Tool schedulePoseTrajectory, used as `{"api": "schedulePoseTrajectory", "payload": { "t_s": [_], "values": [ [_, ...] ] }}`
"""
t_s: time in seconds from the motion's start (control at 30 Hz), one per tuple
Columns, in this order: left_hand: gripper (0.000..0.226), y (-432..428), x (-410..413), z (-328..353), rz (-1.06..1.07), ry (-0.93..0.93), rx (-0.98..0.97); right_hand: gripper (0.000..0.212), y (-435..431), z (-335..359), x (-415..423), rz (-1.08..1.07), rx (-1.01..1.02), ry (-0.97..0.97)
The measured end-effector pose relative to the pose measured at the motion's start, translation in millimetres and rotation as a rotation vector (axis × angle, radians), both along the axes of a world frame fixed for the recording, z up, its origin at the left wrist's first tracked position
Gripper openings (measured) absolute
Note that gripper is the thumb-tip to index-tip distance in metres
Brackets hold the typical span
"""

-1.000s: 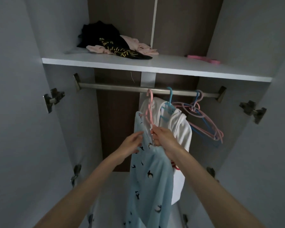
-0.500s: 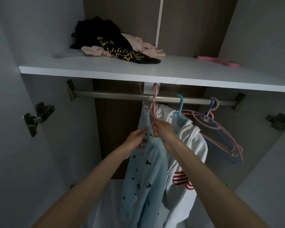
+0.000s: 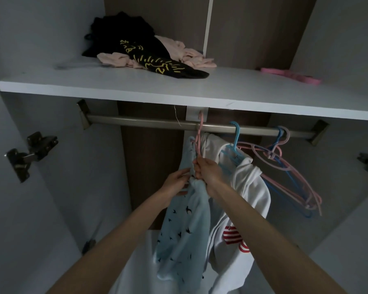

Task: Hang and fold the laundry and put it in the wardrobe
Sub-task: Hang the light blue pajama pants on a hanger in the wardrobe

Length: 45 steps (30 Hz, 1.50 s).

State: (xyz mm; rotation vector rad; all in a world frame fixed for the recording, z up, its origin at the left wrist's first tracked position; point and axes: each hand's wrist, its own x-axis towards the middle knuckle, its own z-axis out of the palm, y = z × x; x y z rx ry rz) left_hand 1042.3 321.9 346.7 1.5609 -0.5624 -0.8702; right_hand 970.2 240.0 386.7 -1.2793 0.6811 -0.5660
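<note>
The right hand (image 3: pixel 208 172) pinches the pink hanger (image 3: pixel 199 134), and the left hand (image 3: pixel 176 183) clutches the blue shirt (image 3: pixel 185 230) beside that grip. Seat the hook fully on the rail (image 3: pixel 136 120) above before letting go.

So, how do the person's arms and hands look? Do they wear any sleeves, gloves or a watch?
Both arms are bare: the left forearm and the right forearm show no sleeve down to the picture's lower edge. The left hand and the right hand wear no gloves. No watch or bracelet shows at either wrist. The light is too dim to tell about rings.
</note>
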Motion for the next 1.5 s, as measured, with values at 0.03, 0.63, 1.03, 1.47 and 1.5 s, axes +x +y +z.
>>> {"api": "schedulePoseTrajectory", "payload": {
  "t_s": [0.03,0.63,1.03,1.47,1.5],
  "values": [
    [0.034,1.1,-0.8,-0.9,0.0,0.007,-0.001,0.031,-0.3,-1.6,-0.1,0.005,0.008,-0.001],
    [0.036,14.6,-2.6,-2.7,-0.013,-0.084,0.037,0.019,-13.9,-27.3,-1.1,0.024,-0.148,0.193],
    [0.04,44.9,-7.3,13.6,0.047,-0.179,-0.045,0.031,6.7,-28.7,-26.9,-0.191,-0.758,0.28],
    [0.04,109.6,-49.9,34.8,0.179,-0.267,-0.131,0.027,55.5,-14.6,-90.1,0.022,-0.68,0.136],
    [0.039,116.2,-58.7,34.8,0.196,-0.276,-0.132,0.025,61.1,-14.4,-97.7,0.05,-0.673,0.125]
  ]
}}
